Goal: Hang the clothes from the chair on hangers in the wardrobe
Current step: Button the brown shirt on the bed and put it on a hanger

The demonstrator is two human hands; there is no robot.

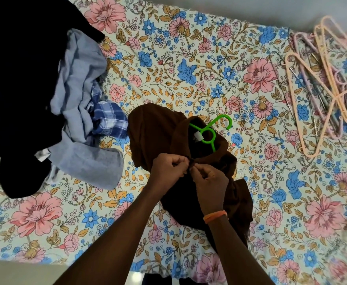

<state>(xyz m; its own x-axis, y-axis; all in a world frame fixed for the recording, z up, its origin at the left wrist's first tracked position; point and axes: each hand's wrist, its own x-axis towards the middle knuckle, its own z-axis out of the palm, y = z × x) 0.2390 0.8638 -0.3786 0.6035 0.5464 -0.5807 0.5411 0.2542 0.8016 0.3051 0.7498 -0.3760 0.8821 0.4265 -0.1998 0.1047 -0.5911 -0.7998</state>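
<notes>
On floral bedsheet (189, 58) — hangers (325, 89) (pastel)

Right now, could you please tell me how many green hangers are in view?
1: the green hanger sits in the brown garment's neck, mid-bed; the pile of hangers at right shows no green, but could hide some.

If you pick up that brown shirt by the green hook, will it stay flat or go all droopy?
Probably droopy. The brown shirt lies in soft folds on the bed, so the cloth looks limp. The green hanger inside its neck looks stiff and should hold the shoulders out. Both hands pinch the front, perhaps fastening it, which may stop it slipping off.
</notes>
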